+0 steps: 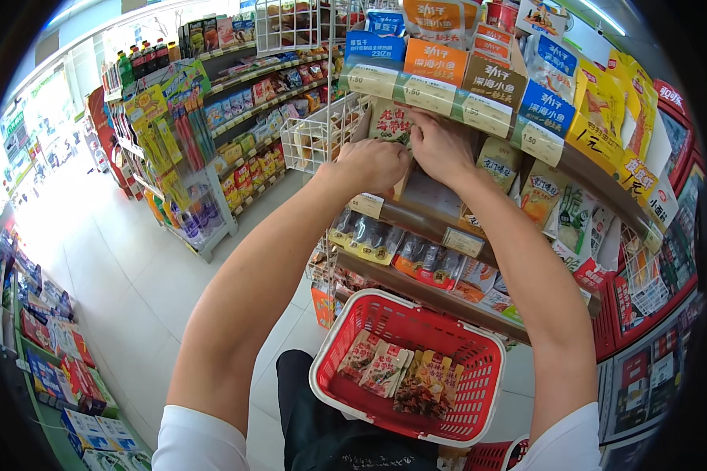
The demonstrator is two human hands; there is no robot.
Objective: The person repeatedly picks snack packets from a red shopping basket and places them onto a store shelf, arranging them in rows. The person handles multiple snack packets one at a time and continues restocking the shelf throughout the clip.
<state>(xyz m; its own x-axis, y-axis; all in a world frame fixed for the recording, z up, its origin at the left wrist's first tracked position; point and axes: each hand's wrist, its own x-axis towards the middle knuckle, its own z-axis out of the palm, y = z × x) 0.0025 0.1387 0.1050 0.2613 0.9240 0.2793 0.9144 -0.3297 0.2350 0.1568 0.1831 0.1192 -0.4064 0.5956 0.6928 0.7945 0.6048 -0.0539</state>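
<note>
On the middle shelf of a snack rack, a pale snack packet (392,119) with red print stands upright at the left end. My left hand (376,165) is at its lower front with curled fingers; whether anything is in them is hidden. My right hand (442,147) reaches in under the upper shelf, its index finger at the packet's right edge. Below my arms is a red plastic shopping basket (471,400) with a white rim. Inside it lie pale snack packets (383,368) of similar print and brown-and-yellow snack packets (429,382).
The upper shelf's price-tag edge (430,94) overhangs my hands. Beside my right forearm stand more snack packets (542,194). A white wire basket (312,141) hangs at the rack's left. Packaged goods (368,235) fill the lower shelf. Another red basket (495,456) sits below, partly hidden.
</note>
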